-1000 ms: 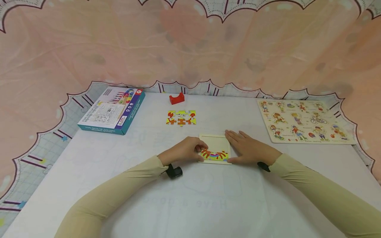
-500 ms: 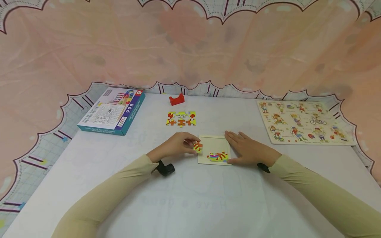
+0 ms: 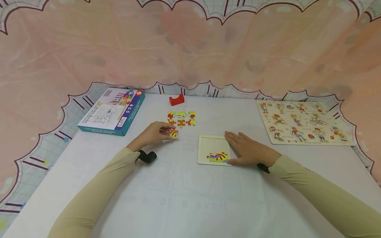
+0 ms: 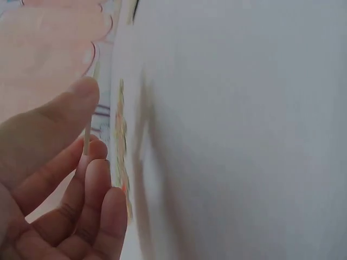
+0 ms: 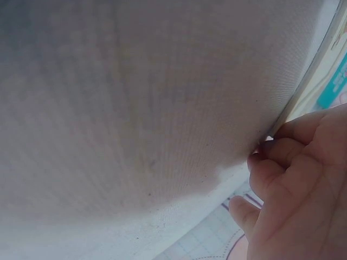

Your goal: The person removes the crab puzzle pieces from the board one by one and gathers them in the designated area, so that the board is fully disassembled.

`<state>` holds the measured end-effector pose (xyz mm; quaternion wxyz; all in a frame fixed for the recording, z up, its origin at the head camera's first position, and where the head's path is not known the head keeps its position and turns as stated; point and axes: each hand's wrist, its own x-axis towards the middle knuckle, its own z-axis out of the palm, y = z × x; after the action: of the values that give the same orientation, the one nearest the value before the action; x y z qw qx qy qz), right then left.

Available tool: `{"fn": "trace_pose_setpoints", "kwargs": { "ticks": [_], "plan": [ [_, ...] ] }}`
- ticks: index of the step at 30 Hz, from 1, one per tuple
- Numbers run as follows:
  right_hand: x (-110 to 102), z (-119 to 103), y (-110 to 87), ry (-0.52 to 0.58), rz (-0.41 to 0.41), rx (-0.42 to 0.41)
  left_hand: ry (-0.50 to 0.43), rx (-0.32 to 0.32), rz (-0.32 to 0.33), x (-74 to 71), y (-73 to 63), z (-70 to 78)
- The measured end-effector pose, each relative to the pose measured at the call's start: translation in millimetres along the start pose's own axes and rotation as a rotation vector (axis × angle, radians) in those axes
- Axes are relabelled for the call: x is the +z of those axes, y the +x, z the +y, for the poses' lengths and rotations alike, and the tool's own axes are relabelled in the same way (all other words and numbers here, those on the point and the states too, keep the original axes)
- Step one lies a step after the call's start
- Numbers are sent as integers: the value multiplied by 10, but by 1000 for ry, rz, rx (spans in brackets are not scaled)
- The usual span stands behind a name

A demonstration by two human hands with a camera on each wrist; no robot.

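My left hand (image 3: 154, 134) pinches a jigsaw piece (image 3: 174, 134) with red and yellow print, just in front of the group of puzzle pieces (image 3: 181, 123). In the left wrist view the held piece (image 4: 87, 135) shows edge-on between thumb and fingers, raised off the white table. A square wooden puzzle tray (image 3: 205, 148) lies to the right, with joined rainbow-patterned pieces (image 3: 218, 157) in its lower right corner. My right hand (image 3: 248, 148) rests along the tray's right edge, fingers extended; in the right wrist view its fingertips (image 5: 263, 170) are at the tray's side.
A blue and white box (image 3: 111, 110) lies at the back left. Behind the loose pieces stands a red curved block (image 3: 177, 99). A large wooden board with figures of children (image 3: 305, 122) lies at the back right. Patterned cloth (image 3: 190, 49) rises behind the table.
My left hand has lifted the piece out of the tray's lower left and carried it left and away, to the loose pieces. The right hand has stayed at the tray.
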<state>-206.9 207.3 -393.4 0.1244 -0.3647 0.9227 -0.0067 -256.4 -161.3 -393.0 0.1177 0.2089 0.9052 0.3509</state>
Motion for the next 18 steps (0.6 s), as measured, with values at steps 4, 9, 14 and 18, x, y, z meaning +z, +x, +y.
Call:
{"fn": "trace_pose_setpoints", "kwargs": {
  "ticks": [4, 9, 14, 18],
  "plan": [
    [-2, 7, -2, 7, -4, 2, 27, -57, -19, -71, 17, -118],
    [2, 8, -2, 6, -8, 7, 65, -90, -25, -113, 36, -193],
    [-5, 0, -4, 11, -10, 9, 60, -105, -35, -132, 59, -201],
    [-12, -5, 2, 19, -16, 12, 33, -123, -34, -153, 40, -168]
  ]
}}
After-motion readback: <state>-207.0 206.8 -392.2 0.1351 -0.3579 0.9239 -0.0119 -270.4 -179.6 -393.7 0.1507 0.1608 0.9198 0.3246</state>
